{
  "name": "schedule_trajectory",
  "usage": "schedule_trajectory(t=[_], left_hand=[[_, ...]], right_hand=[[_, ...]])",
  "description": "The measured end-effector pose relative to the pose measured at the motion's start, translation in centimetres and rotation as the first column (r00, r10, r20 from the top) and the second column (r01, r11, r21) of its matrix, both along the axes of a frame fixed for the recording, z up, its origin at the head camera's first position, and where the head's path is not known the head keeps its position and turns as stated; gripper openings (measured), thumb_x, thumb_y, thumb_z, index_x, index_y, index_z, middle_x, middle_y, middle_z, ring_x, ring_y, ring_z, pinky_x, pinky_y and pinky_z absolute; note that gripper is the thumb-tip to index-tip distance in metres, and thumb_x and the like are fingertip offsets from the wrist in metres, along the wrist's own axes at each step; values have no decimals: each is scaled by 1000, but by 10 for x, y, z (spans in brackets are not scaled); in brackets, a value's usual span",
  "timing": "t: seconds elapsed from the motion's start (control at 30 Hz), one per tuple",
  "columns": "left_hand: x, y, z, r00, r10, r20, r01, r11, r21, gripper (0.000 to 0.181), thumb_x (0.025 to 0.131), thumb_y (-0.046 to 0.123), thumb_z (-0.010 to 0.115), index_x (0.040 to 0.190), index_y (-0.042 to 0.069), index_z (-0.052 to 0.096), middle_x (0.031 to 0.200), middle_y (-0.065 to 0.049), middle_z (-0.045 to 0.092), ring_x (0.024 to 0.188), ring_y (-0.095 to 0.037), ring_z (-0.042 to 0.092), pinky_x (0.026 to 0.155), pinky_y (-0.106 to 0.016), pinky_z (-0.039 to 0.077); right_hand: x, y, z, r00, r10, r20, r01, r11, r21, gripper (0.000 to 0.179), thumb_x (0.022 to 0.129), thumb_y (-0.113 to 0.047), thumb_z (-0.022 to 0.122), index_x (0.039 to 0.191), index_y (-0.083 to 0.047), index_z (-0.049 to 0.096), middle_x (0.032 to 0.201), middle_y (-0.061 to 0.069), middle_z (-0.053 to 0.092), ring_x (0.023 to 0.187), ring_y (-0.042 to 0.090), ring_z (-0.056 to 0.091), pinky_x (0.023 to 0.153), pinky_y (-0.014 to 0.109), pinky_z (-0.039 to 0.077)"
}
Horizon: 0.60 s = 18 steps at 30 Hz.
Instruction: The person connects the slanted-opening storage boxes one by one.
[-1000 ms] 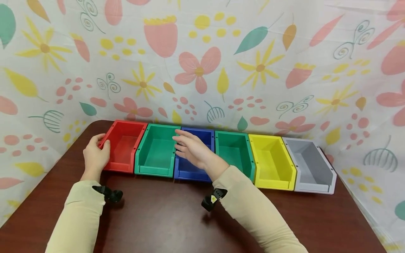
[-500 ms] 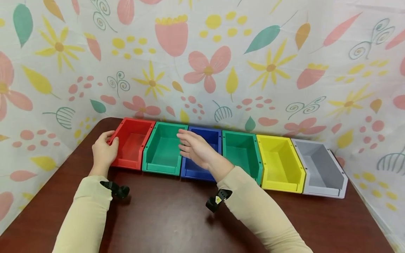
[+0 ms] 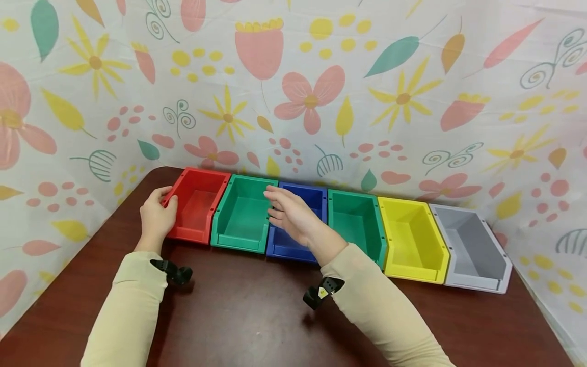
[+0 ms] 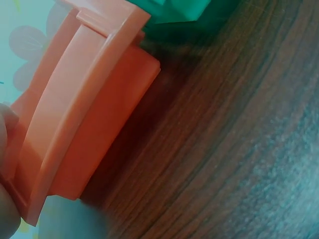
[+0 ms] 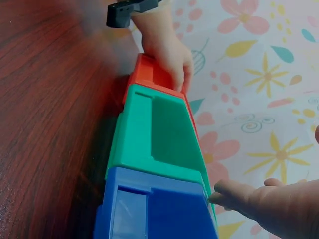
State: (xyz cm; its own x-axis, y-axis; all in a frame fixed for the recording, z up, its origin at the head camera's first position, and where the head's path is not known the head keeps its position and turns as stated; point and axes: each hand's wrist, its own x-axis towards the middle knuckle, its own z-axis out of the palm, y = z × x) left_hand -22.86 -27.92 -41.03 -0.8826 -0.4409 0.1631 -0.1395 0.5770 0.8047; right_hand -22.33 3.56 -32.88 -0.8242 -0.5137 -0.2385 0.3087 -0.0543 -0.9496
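At the left end of a row of plastic storage bins, my left hand [image 3: 157,213] holds the left wall of the red bin [image 3: 189,233], thumb on its inner side. The left wrist view shows the red bin [image 4: 75,94] close up, with the fingertips [image 4: 6,211] at its edge. My right hand [image 3: 295,216] hovers over the blue bin [image 3: 293,247], fingers extended toward the first green bin [image 3: 240,243]; it holds nothing. Seen from the right wrist, the right hand [image 5: 269,204] is beside the blue bin [image 5: 154,181] and green bin [image 5: 134,134].
Right of the blue bin stand a second green bin [image 3: 353,224], a yellow bin [image 3: 415,272] and a grey bin [image 3: 477,280]. They line the back of the dark wood table [image 3: 238,311], against a flower-patterned cloth [image 3: 312,51].
The head view has shifted, so the bins and both arms appear farther right in it. Against the bins, both hands keep nearly the same positions.
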Motion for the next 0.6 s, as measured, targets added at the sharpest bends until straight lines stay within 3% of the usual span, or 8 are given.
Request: schedule_trajectory(t=[0.17, 0.33, 0.5, 0.6], left_hand=[[0, 0, 0, 1000, -4, 0, 4, 1000, 2, 42, 98, 24, 44, 136, 7, 49, 126, -24, 58, 108, -38, 55, 91, -51, 47], [-1, -2, 1, 1000, -9, 18, 9, 1000, 13, 44, 98, 25, 43, 138, 8, 47, 127, -24, 57, 109, -38, 54, 92, -52, 47], [0, -4, 2, 1000, -8, 20, 8, 1000, 16, 44, 98, 25, 43, 138, 7, 47, 128, -24, 56, 110, -38, 54, 92, -51, 46], [1, -7, 1, 1000, 6, 24, -7, 1000, 20, 44, 98, 25, 43, 138, 7, 47, 129, -24, 56, 111, -38, 54, 92, -51, 46]], right_hand=[[-4, 4, 0, 999, -24, 48, 25, 999, -23, 68, 98, -37, 45, 153, -17, 11, 159, 16, 7, 145, 37, 15, 116, 42, 23], [-7, 3, 0, 997, -48, 66, 50, 998, -28, 68, 97, -39, 45, 153, -17, 12, 158, 19, 8, 144, 37, 17, 116, 42, 25], [-9, 0, -3, 997, -57, 52, 57, 998, -6, 74, 96, -39, 48, 153, -15, 8, 157, 20, 11, 143, 38, 21, 114, 42, 28], [-11, -3, -7, 999, -54, 1, 54, 997, 51, 71, 95, -37, 50, 152, -13, 14, 156, 18, 20, 140, 36, 30, 111, 41, 34]])
